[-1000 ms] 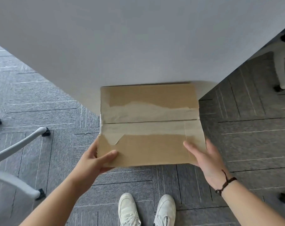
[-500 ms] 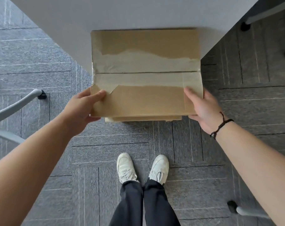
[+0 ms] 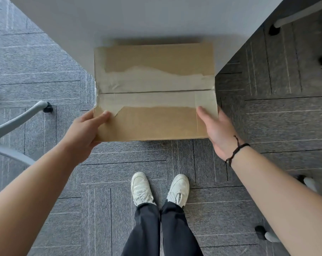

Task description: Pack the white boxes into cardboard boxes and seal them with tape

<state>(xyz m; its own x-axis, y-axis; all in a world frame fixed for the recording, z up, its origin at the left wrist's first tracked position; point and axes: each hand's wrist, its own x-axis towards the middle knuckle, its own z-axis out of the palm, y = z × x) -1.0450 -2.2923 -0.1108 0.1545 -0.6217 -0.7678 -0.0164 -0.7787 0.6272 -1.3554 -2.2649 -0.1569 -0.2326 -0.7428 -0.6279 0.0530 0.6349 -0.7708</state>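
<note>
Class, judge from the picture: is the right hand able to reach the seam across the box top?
Probably yes: the right hand already grips the cardboard box, with nothing between it and the seam.

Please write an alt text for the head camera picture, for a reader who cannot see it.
Seen from above, a person's left hand and right hand hold a flat cardboard box by its near corners at the corner of a grey table. Below are white shoes on grey carpet.
</note>
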